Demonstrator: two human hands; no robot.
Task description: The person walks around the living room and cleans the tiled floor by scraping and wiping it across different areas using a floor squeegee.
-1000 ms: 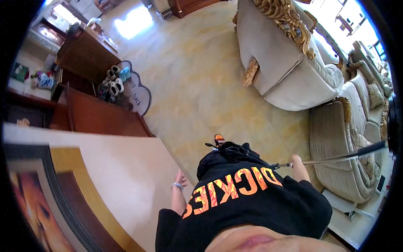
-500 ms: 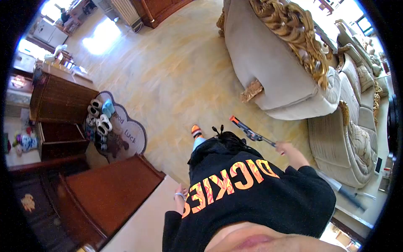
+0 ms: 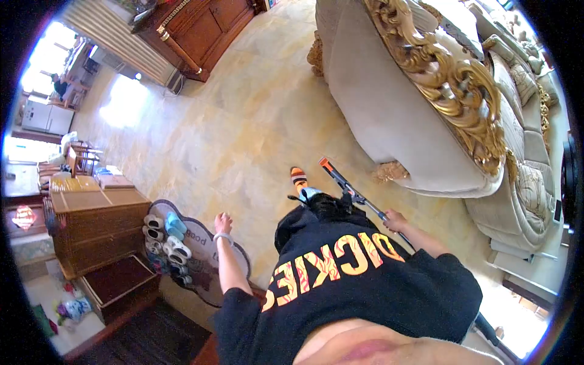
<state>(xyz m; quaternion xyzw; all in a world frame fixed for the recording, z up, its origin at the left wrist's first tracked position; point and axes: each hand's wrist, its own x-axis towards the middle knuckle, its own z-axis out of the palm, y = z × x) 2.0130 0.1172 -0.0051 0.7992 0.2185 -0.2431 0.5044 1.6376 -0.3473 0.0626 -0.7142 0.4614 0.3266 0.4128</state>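
My right hand is closed around a long grey and black pole, whose exact kind I cannot make out. The pole has an orange tip that points forward over the floor, and its other end runs back under my right arm. My left hand, with a pale band at the wrist, is held out at my left side. Its fingers are loosely bent and apart, holding nothing. Below it lies a grey doormat.
Several shoes sit on the mat beside a wooden cabinet with a drawer pulled out. A sofa with gold carving stands at the right. Ahead are a brown sideboard and a ribbed radiator.
I have moved forward and the view has shifted. My left hand has swung forward and outward, over the mat. The pole has swung slightly closer to my body, still in my right hand.
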